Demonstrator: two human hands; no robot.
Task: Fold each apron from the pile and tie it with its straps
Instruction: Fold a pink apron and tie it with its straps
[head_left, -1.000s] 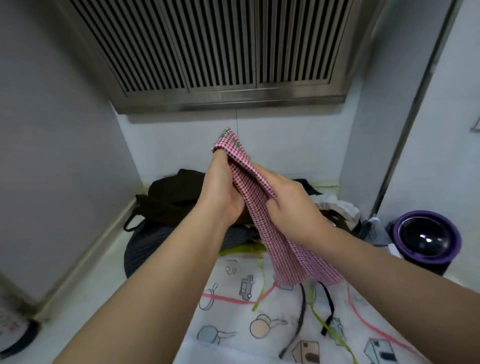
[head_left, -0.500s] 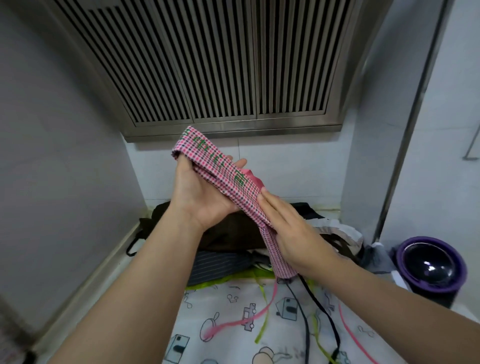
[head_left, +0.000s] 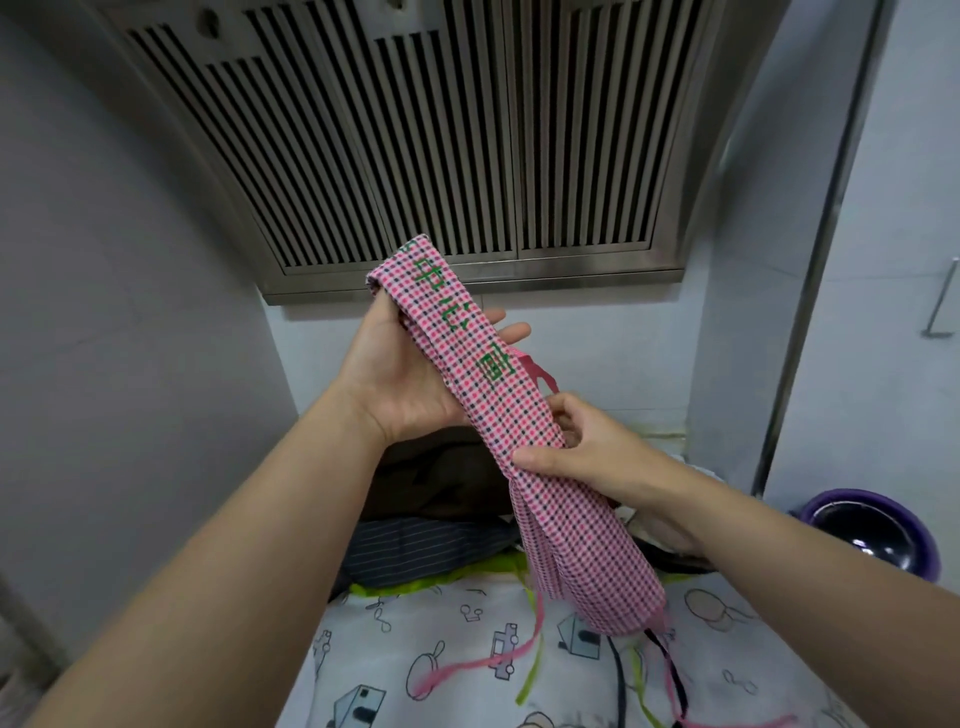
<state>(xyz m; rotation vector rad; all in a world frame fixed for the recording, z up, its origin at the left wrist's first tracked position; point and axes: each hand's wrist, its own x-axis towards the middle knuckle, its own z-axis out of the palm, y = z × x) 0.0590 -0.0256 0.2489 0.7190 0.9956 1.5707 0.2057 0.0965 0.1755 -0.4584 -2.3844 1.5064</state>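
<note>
One folded apron, across left hand, right hand fingers pinching midway

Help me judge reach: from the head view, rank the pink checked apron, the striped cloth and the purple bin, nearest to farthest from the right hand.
1. pink checked apron: at centre, held in the right hand's grip.
2. striped cloth: lower left, on the pile.
3. purple bin: far right, by the wall.
</note>
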